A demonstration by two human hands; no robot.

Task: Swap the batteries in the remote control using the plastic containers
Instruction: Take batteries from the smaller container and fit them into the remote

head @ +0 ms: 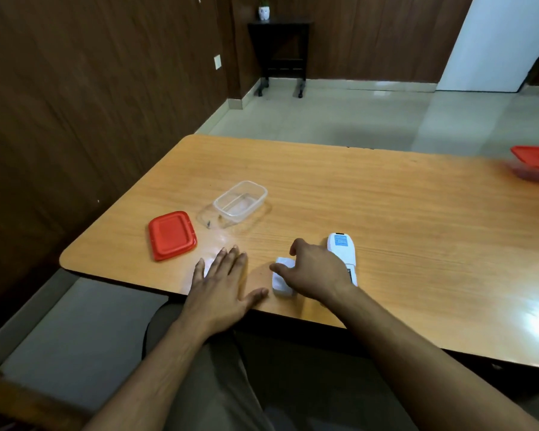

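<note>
The white remote control lies back-up on the wooden table, its battery bay open at the near end. My right hand is just left of it, over the white battery cover, with thumb and index finger curled at the cover's edges. My left hand rests flat on the table near the front edge, holding nothing. An open clear plastic container stands farther back, and it looks empty. Its red lid lies to the left. I see no batteries.
A second container with a red lid sits at the table's far right edge. A brown wood wall runs along the left. A small dark side table stands on the tiled floor beyond.
</note>
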